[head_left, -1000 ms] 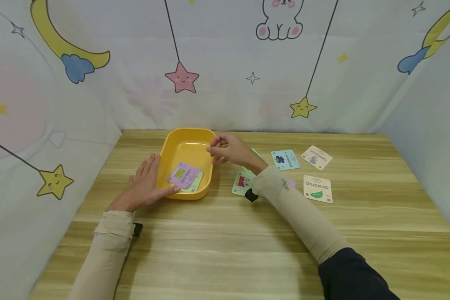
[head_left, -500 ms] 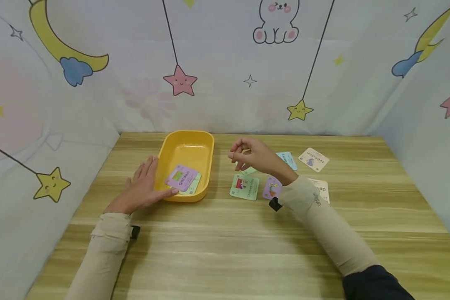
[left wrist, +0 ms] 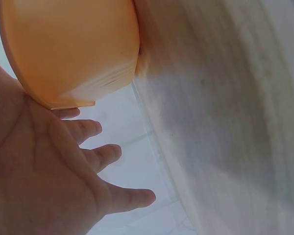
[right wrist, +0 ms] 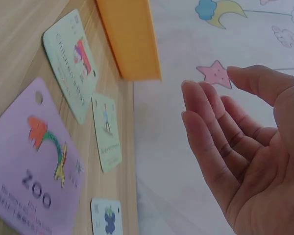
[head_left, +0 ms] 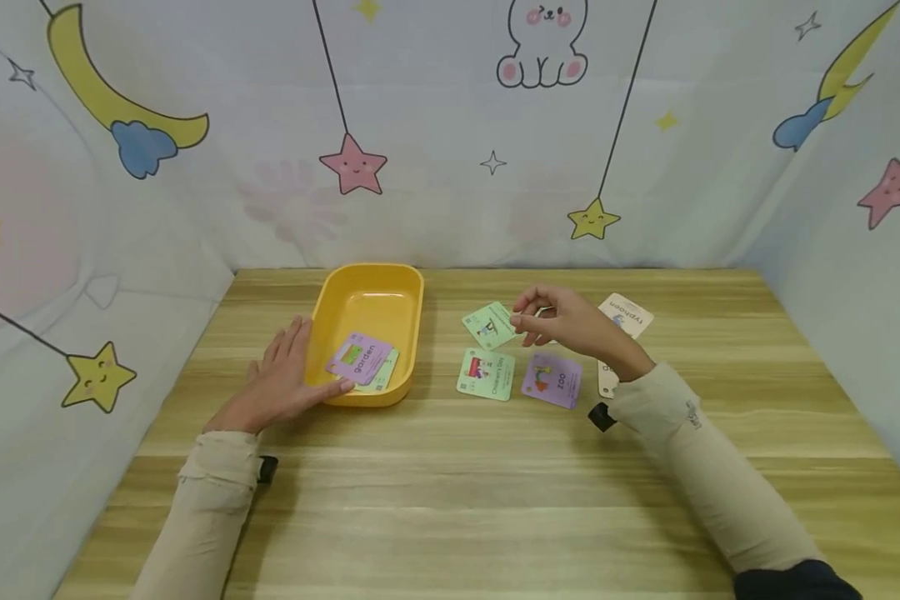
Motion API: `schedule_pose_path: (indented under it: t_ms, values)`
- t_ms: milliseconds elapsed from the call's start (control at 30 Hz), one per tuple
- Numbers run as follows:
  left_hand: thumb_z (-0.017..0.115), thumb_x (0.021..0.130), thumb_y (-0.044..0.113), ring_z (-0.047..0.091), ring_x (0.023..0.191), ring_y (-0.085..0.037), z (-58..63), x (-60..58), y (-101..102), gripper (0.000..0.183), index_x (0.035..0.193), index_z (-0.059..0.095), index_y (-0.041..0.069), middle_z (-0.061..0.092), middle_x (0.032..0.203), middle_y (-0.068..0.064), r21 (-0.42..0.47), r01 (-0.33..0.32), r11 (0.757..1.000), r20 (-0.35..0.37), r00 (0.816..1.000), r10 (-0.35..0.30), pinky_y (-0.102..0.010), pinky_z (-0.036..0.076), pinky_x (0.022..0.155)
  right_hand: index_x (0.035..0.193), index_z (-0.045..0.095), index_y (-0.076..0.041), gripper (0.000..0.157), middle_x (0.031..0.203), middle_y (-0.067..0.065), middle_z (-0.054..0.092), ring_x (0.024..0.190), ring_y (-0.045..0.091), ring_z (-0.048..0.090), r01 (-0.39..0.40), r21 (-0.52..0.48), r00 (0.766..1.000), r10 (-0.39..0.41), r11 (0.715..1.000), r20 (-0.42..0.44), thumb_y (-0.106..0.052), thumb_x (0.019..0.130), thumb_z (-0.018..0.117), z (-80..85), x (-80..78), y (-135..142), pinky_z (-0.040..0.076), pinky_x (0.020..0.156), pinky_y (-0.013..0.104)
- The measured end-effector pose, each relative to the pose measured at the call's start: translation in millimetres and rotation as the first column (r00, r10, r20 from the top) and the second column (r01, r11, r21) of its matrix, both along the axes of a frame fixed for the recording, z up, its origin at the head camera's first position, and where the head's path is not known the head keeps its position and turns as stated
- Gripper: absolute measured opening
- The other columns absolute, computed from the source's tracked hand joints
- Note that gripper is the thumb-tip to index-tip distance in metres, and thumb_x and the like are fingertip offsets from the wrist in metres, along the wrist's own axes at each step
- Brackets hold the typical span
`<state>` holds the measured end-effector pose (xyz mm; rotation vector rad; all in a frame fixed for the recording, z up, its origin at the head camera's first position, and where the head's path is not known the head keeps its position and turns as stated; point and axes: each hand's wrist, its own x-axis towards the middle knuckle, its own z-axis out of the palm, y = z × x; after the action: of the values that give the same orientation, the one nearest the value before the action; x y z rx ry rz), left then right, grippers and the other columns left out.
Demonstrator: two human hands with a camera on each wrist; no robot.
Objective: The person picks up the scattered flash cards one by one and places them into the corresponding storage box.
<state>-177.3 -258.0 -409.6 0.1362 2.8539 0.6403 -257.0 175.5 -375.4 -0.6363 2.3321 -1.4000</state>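
A yellow tray (head_left: pixel 367 275) stands on the left, with a purple "garden" card (head_left: pixel 362 358) over a green card (head_left: pixel 384 377) inside it. My left hand (head_left: pixel 277 383) rests against its near left edge, fingers straight and spread, thumb over the rim. Palm and rim touch in the left wrist view. My right hand (head_left: pixel 558 321), fingers loosely bent and holding nothing, hovers over the cards. It hides the blueberry card (right wrist: pixel 107 218) in the head view. Near it lie a green card (head_left: pixel 487 327), the Children's Day card (head_left: pixel 486 375) and the purple "zoo" card (head_left: pixel 552 382).
The beige "typhoon" card (head_left: pixel 630 312) lies at the back right, partly covered by my right hand. Another beige card (head_left: pixel 607 383) shows only an edge beside my wrist. A printed curtain (head_left: pixel 435 167) hangs behind the wooden table (head_left: pixel 450 500).
My right hand has moved from the tray's right rim rightward over the cards, uncovering the green cards and the zoo card. The left hand stays at the tray.
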Motion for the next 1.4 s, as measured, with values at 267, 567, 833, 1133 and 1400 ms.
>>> schedule_pose_path:
  t_ms: [267,567,833,1133,1400]
  values:
    - [0.062,0.085,0.074,0.000,0.151,-0.054,-1.2,-1.9,1,0.123,0.163,-0.007,0.007,-0.010,0.170,-0.019,-0.008,0.005,1.000,-0.002,1.000,-0.005,-0.085,0.005,0.106,0.116,0.061,-0.001,0.032,0.105,0.022,0.068,0.093,0.042,0.071,0.038,0.057,0.999,-0.038,0.998,-0.003,-0.026,0.098,0.070,-4.0,6.7,38,0.058,0.084,0.054]
    - [0.061,0.086,0.074,-0.002,0.152,-0.053,-0.3,-1.8,1,0.123,0.163,-0.008,0.008,-0.011,0.169,-0.020,-0.009,0.002,1.000,0.008,1.000,-0.001,-0.085,0.005,0.106,0.133,0.062,-0.002,0.045,0.109,0.018,0.070,0.091,0.036,0.072,0.049,0.159,0.997,-0.039,0.986,-0.064,-0.030,0.098,0.070,-12.6,15.5,66,0.060,0.081,0.044]
    - [0.062,0.085,0.075,-0.001,0.152,-0.053,-0.8,-0.7,0,0.124,0.163,-0.007,0.008,-0.010,0.169,-0.020,-0.004,0.000,1.000,0.007,1.000,0.000,-0.085,0.005,0.105,0.133,0.065,-0.002,0.044,0.108,0.008,0.070,0.095,0.021,0.065,0.081,0.272,0.989,-0.043,0.959,-0.145,-0.029,0.099,0.069,-22.9,24.9,90,0.055,0.077,0.028]
    - [0.062,0.085,0.074,-0.001,0.152,-0.054,0.3,0.0,0,0.123,0.163,-0.007,0.008,-0.010,0.169,-0.021,0.003,0.002,1.000,0.005,1.000,-0.002,-0.086,0.005,0.105,0.129,0.067,0.000,0.039,0.107,0.009,0.073,0.097,0.022,0.065,0.119,0.275,0.985,-0.079,0.954,-0.152,-0.022,0.097,0.071,-31.0,30.2,113,0.055,0.077,0.024]
    - [0.062,0.083,0.077,0.000,0.151,-0.054,0.1,0.8,-1,0.126,0.163,-0.007,0.008,-0.010,0.169,-0.020,0.003,0.003,1.000,0.003,1.000,-0.003,-0.086,0.005,0.105,0.132,0.064,0.001,0.043,0.119,0.014,0.070,0.107,0.028,0.064,0.142,0.297,0.986,-0.109,0.944,-0.125,-0.023,0.097,0.071,-37.1,33.2,125,0.054,0.084,0.027]
